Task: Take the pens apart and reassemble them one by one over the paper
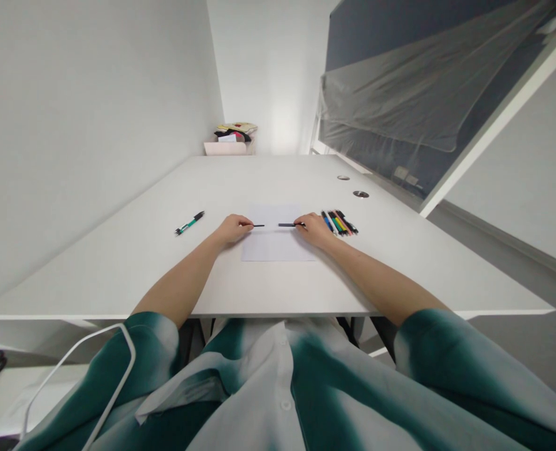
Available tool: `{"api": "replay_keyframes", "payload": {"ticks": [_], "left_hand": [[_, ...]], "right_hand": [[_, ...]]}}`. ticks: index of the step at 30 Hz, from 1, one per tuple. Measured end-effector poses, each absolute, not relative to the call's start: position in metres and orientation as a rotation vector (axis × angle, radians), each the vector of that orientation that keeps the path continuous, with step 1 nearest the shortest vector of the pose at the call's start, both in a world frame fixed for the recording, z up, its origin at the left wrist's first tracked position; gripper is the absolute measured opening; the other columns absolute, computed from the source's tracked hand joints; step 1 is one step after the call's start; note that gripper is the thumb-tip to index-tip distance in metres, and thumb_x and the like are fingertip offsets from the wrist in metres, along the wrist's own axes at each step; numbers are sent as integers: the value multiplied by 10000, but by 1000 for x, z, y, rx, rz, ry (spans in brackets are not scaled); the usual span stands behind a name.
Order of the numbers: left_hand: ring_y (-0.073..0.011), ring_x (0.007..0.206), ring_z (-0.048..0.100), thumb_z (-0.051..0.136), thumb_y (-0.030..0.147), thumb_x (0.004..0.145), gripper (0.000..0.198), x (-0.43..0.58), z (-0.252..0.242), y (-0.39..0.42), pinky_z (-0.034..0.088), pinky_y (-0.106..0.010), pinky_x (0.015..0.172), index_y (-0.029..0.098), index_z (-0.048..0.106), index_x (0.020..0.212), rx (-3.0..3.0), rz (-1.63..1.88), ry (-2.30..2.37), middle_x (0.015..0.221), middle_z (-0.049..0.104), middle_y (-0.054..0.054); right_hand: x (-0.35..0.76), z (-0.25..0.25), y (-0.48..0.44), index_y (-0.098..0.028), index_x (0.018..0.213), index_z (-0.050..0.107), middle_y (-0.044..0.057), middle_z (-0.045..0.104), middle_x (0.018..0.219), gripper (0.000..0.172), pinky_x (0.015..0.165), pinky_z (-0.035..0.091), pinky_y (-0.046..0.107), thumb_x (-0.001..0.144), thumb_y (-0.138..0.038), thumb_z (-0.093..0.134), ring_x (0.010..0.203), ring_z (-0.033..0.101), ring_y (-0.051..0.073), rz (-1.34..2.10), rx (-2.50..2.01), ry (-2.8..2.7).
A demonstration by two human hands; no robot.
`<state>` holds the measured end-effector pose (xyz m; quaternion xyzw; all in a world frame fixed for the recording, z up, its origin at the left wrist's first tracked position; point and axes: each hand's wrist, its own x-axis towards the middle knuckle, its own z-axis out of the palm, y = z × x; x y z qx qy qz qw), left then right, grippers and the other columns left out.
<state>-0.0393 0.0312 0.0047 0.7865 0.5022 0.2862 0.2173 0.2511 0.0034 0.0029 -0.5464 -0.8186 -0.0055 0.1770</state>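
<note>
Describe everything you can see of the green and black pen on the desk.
It is a slim pen with a green barrel and black ends, its small details too tiny to make out. It lies flat and diagonal on the white table, touched by nothing else, to the left of the person's left hand.

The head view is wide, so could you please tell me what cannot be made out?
Head view: fingers of the left hand hide one end of the short black piece.
Head view: fingers of the right hand hide one end of the longer black piece.
Head view: the bundled pens overlap, too small to count.
Head view: distance blurs the contents of the pale box.
</note>
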Motion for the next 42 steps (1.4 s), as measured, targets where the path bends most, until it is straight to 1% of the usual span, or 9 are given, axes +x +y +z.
{"api": "replay_keyframes", "payload": {"ticks": [8,17,21,24,27,30,33,38,42], "left_hand": [[-222,871,657,623,321,746,234,-26,2,27,490,-340,867,182,783,845,2254,775,1313,904,754,-64],[-209,851,662,616,312,770,212,-4,3,16,491,-329,849,176,766,834,2285,818,1255,879,752,-59],[-188,783,646,657,329,756,196,-2,3,13,487,-319,773,165,734,828,2192,904,1250,824,738,-59],[-161,685,622,683,366,746,230,-1,2,12,474,-295,676,151,692,830,2045,955,1187,752,714,-54],[-144,629,604,698,419,742,272,0,1,12,461,-284,645,153,659,788,1921,981,1121,679,685,-39],[-142,614,592,709,480,731,327,2,1,11,464,-295,658,158,651,720,1870,990,1114,637,670,-34],[-155,648,602,697,499,737,348,3,1,10,480,-315,695,156,669,686,1844,1000,1139,665,694,-54],[-205,844,660,691,464,734,348,3,2,7,489,-354,831,141,730,857,1811,1010,1108,858,757,-93],[-223,910,679,718,406,703,356,2,1,6,479,-376,883,130,712,928,1758,959,1066,922,761,-109]], "right_hand": [[242,1,-1,-185,1074,732,98,732,1087,262,968,425,371,917,-181,522,1080,607,258,11,-1420,-2331],[233,-5,-5,-180,1101,675,92,719,1077,262,868,470,322,894,-153,517,975,646,222,123,-1299,-2341],[233,-3,-6,-172,1082,674,98,711,1075,270,880,468,326,883,-126,499,972,639,218,143,-1239,-2327],[233,-3,-6,-168,1064,675,96,709,1041,262,864,468,320,874,-125,500,938,637,211,149,-1210,-2318],[233,-3,-7,-170,1058,670,90,705,1023,256,844,469,311,857,-130,517,902,631,203,149,-1177,-2320],[231,-3,-8,-174,1051,669,86,703,1018,254,835,469,311,836,-130,539,883,628,201,158,-1176,-2325],[229,-2,-9,-175,1043,671,83,704,1008,252,839,463,307,840,-124,530,887,629,200,160,-1202,-2322],[230,-2,-8,-173,1051,664,80,708,1010,246,827,460,289,856,-132,520,880,632,192,151,-1243,-2291],[231,-3,-8,-176,1079,655,75,716,1010,249,802,458,289,847,-157,565,859,635,195,141,-1306,-2271]]}}
